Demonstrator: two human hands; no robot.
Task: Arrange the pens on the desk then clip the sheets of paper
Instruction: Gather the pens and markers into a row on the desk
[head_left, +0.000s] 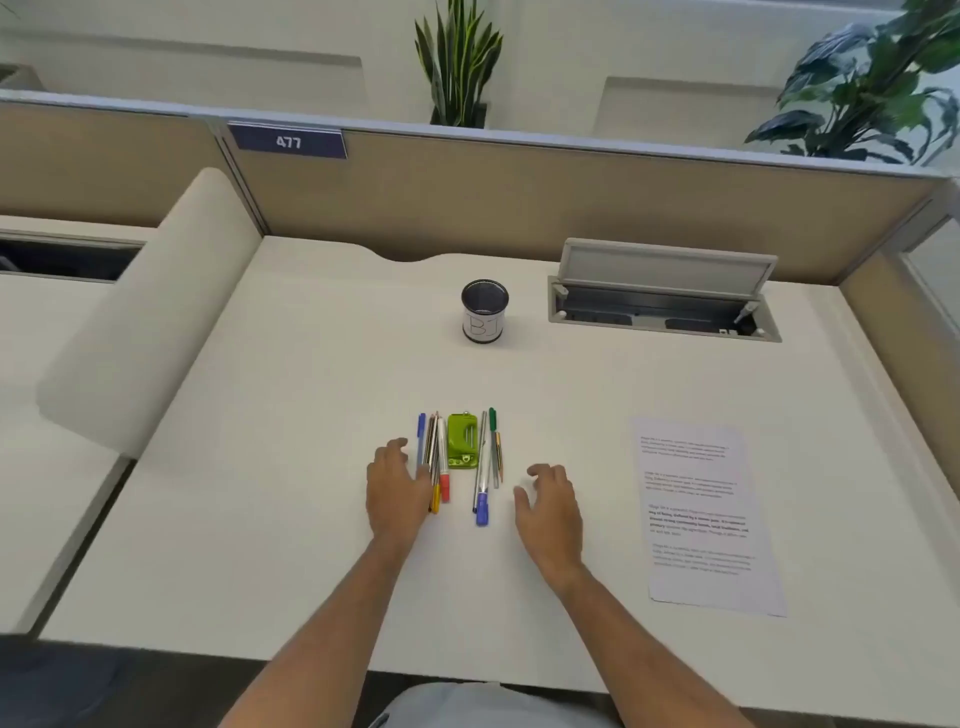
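1. A white desk top (311, 415) carries two small bundles of pens lying side by side, all running roughly away from the person.
2. The left bundle of pens (435, 460) holds a blue-capped pen at its outer edge, some thin pencil-like sticks, a pen with a red end and one with a yellow end nearest the person.
3. A small green plastic stapler-like clip tool (462, 440) lies flat between the two bundles, just beside each.
4. The right bundle of pens (487, 462) includes a clear pen with a blue cap pointing toward the person, a green-capped pen and a short dark pencil (the finer details are blurred).
5. The left hand (397, 493) rests palm down with fingers spread and loose, its inner edge touching the left bundle; it grips nothing.
6. The right hand (548, 506) hovers or rests near the right bundle, apart from it, fingers slightly curled and empty.
7. Printed white sheets of paper (701, 514) lie flat well to the right of the hands.
8. A dark mesh cylindrical pen cup with a white label (484, 312) stands upright farther back on the desk.
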